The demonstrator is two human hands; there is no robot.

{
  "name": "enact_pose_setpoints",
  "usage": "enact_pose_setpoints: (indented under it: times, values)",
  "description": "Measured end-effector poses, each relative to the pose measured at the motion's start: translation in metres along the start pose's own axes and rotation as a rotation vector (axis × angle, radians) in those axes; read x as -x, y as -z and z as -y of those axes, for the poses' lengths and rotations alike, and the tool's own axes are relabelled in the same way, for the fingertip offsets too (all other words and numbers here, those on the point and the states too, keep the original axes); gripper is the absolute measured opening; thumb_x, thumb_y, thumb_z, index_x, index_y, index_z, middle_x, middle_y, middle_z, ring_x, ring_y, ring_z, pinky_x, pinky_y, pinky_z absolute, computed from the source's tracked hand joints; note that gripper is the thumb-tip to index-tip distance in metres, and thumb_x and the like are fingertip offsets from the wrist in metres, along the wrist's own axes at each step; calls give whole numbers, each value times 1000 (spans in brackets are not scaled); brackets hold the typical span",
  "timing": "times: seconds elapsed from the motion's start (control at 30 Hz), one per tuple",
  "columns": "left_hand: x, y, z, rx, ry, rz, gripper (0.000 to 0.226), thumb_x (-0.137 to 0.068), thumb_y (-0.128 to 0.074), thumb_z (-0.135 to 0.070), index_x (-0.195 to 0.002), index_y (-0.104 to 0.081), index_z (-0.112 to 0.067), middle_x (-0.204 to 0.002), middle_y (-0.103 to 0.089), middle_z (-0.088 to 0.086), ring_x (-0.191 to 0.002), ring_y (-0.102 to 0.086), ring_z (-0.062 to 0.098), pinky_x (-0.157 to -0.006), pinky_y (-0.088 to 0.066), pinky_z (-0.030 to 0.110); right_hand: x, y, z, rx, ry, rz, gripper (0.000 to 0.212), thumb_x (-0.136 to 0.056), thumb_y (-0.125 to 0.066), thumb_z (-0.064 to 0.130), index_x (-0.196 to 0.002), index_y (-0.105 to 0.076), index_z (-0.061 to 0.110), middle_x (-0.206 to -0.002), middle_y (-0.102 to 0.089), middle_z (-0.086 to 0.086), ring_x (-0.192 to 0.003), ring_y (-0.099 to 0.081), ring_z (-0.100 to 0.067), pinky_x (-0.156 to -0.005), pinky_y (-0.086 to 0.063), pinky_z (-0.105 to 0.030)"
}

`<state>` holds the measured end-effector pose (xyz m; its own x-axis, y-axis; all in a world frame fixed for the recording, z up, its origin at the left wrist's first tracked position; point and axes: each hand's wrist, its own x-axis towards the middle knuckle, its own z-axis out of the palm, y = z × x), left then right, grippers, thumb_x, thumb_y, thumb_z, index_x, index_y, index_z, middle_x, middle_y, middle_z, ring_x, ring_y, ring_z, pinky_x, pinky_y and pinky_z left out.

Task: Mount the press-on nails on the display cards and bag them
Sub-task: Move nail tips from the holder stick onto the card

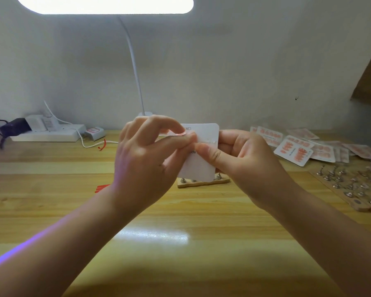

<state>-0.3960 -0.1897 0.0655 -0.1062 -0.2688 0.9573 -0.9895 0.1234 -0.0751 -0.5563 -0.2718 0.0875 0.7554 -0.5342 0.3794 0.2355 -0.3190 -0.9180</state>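
Finished cards (pixel 293 150) piled at right; left hand (pixel 146 159) pinched a pink nail (pixel 180 133) onto the card (pixel 204 146) the right hand (pixel 244 159) gripped, bagging not started.

A white lamp (pixel 135 67) is lit above the wooden worktop (pixel 180 243); a power strip (pixel 49 133) with plugged chargers is seen at far left.

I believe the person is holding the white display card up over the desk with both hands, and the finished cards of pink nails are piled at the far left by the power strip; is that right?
Not quite. The head view shows the finished cards piled at the far right of the desk, not by the power strip on the left. The rest holds: the left hand and right hand hold the white display card up over the desk.
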Motion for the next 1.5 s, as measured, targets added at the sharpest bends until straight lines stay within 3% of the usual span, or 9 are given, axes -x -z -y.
enact_pose_setpoints:
  times: [0.2,0.3,0.37,0.73,1.0,1.13,1.23,1.37,1.5]
  values:
    - [-8,4,-3,420,432,48,35,-91,-60,-21,-126,-56,-17,-126,-53,2,-109,-56,16,-90,-48,25,-6,5,-5,-71,-56,-116,13,-82,-66,20,-94,-70,15,-89,-76,-5,-84,-73,-19,-78,-59,-40]
    - [-9,0,-3,732,851,113,52,-83,-67,-29,-131,-47,-27,-108,-66,-5,-97,-65,8,-83,-53,24,-8,9,-8,-78,-105,-135,12,-88,-64,13,-99,-70,13,-95,-75,-8,-89,-72,-21,-82,-58,-43]
    - [-6,-3,-2,835,961,151,46,-85,-72,-19,-127,-54,-23,-90,-73,-2,-88,-69,9,-76,-53,23,-8,10,-10,-67,-139,-113,15,-89,-64,17,-103,-69,13,-96,-75,-7,-90,-71,-22,-80,-58,-41]
    - [3,-8,-9,969,896,180,21,-84,-68,-10,-101,-67,-23,-77,-71,-6,-76,-68,8,-68,-52,17,-8,15,-29,7,-105,-149,14,-87,-68,20,-98,-71,12,-90,-75,-7,-83,-73,-19,-66,-59,-29]
    - [7,-12,-7,936,937,175,21,-82,-70,-14,-89,-70,-35,-77,-71,-2,-74,-67,9,-63,-49,16,-10,18,-36,-60,-141,-119,30,-81,-65,30,-94,-71,3,-92,-73,-15,-87,-70,-33,-76,-55,-47]
    - [8,-12,-7,923,933,173,19,-82,-71,-13,-91,-68,-29,-79,-73,-1,-77,-70,11,-67,-53,19,-10,19,-36,-33,-127,-111,26,-84,-71,32,-93,-72,8,-87,-74,-9,-81,-71,-24,-64,-55,-32]
    - [8,-13,-8,890,929,193,18,-83,-73,-9,-93,-67,-23,-78,-72,-1,-76,-70,11,-71,-56,26,-9,16,-39,14,-110,-153,32,-79,-71,32,-100,-71,7,-92,-75,-11,-86,-72,-27,-72,-60,-41]
    - [8,-13,-10,859,953,209,17,-84,-72,-7,-93,-67,-20,-78,-72,0,-77,-69,14,-78,-57,38,-7,15,-37,41,-75,-148,37,-74,-72,36,-101,-70,11,-91,-75,-8,-84,-73,-23,-68,-60,-35]
    - [7,-13,-8,823,947,218,21,-86,-70,-7,-94,-64,-25,-71,-69,-3,-70,-66,8,-68,-54,28,-8,14,-41,85,-80,-152,26,-83,-70,33,-102,-70,15,-91,-75,-4,-85,-73,-19,-72,-61,-36]
